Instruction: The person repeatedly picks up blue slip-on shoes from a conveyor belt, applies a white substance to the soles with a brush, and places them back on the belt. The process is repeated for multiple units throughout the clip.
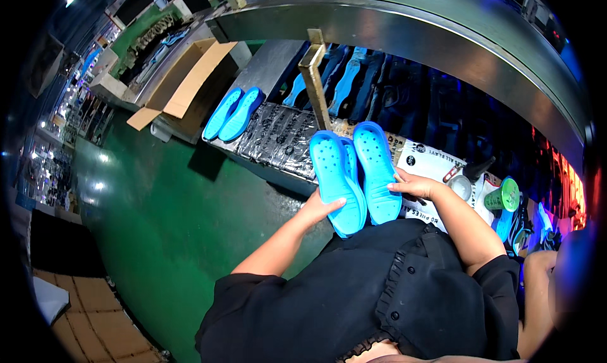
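Observation:
My left hand (314, 211) is closed round the lower left edge of a bright blue shoe sole (333, 173), its thumb on the inner face. My right hand (417, 186) grips a second blue shoe sole (377, 172), thumb on top. A thin stick-like thing also shows at the right fingers; its kind is unclear. Both soles are tilted up, with small holes at the far ends. Part of another blue sole (349, 157) shows between and behind them. Two more blue soles, a left one (224, 114) and a right one (244, 114), lie side by side at the bench's left end.
A plastic-wrapped bench edge (272, 135) runs before me, with an upright metal bar (314, 85) on it. Behind, blue soles (346, 81) lie on a dark conveyor under a metal hood. A green cup (504, 196) stands right; an open carton (190, 85) far left. Another person's arm (537, 293) shows lower right.

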A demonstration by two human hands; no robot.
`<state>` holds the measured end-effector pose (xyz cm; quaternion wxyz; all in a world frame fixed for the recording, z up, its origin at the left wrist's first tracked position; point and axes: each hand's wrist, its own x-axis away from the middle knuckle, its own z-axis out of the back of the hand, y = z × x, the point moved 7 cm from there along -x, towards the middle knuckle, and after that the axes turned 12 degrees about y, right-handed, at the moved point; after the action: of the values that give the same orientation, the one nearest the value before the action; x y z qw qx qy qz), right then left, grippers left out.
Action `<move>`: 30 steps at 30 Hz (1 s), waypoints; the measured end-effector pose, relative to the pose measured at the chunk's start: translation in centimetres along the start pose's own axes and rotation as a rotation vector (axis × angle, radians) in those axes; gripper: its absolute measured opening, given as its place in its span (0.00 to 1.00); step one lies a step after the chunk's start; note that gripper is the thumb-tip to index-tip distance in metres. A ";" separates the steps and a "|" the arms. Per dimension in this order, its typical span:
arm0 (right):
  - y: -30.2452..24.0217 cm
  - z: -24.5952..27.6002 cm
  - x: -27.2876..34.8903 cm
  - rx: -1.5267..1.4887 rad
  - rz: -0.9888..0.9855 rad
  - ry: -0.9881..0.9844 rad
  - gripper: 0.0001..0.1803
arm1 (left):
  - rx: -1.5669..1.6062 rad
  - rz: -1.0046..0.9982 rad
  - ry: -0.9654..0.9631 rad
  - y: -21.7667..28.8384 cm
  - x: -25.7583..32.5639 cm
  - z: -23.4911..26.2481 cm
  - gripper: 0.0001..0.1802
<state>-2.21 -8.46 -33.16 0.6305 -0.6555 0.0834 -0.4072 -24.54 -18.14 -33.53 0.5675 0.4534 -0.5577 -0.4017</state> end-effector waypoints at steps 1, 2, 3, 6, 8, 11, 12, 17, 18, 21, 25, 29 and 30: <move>0.4 0.5 0.8 0.041 -0.016 0.030 0.55 | -0.054 -0.035 -0.058 0.0 -1.6 -0.2 0.40; 0.6 1.0 1.2 0.052 -0.017 0.045 0.56 | -0.031 -0.066 -0.045 0.1 -3.1 0.1 0.42; 1.1 1.1 1.2 0.066 -0.029 0.047 0.57 | -0.123 -0.105 -0.090 -1.4 -5.9 1.4 0.41; 1.2 1.7 3.5 0.125 -0.080 0.081 0.59 | 0.001 0.073 -0.016 -0.2 -11.5 2.2 0.32; -0.2 1.1 3.8 0.182 0.047 0.103 0.58 | 0.241 0.145 -0.066 1.6 -13.5 2.1 0.22; -0.2 1.4 2.9 0.507 0.104 0.309 0.56 | 0.268 0.104 0.058 2.2 -12.6 4.4 0.18; 0.6 2.2 3.1 0.504 0.170 0.413 0.46 | 0.161 0.111 0.082 2.6 -12.0 4.0 0.23; -0.4 6.1 9.2 0.190 0.541 0.817 0.17 | -0.324 -0.460 0.613 6.1 -7.8 4.4 0.29; -0.1 7.1 11.1 0.002 0.546 0.894 0.16 | -0.553 -0.568 0.656 8.8 -5.9 2.4 0.25; -0.8 8.6 17.8 -0.201 0.359 1.023 0.19 | -0.739 -0.466 0.355 10.5 -3.9 -4.1 0.22; 3.3 11.4 23.6 -0.408 0.284 1.301 0.34 | -1.278 -0.632 0.214 8.4 -5.2 -8.3 0.17; 7.2 11.5 25.6 -0.743 0.226 1.349 0.38 | -1.455 -0.598 0.181 9.3 -6.0 -9.8 0.09; 7.1 11.0 26.0 -0.798 0.236 1.347 0.36 | -1.494 -0.637 0.178 9.4 -5.8 -9.7 0.09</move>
<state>24.69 -17.63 -26.93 0.2009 -0.4313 0.6558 -0.5861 -15.69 -9.43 -25.73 0.6209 0.1225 0.0599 -0.7720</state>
